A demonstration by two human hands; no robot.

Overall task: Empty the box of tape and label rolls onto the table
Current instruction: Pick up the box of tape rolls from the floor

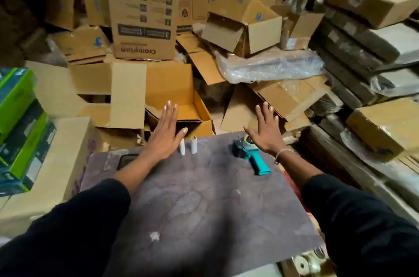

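My left hand (pixel 165 131) and my right hand (pixel 265 131) are both stretched out flat over the far edge of the dark table (pixel 204 204), fingers spread, holding nothing. Just beyond the table's edge an open cardboard box (pixel 204 115) lies on the floor between them; its inside looks bare. Two small white roll cores (pixel 188 146) stand on the table by my left thumb. A teal tape dispenser (pixel 251 154) lies on the table under my right wrist. I see no tape rolls inside the box.
Piles of cardboard boxes (pixel 140 16) fill the floor ahead. Green packaged boxes (pixel 18 131) stack on a carton at the left. Wrapped parcels (pixel 371 50) stack at the right. A dark flat object (pixel 127 160) lies at the table's left edge. Rolls (pixel 306 263) sit below the table's near right corner.
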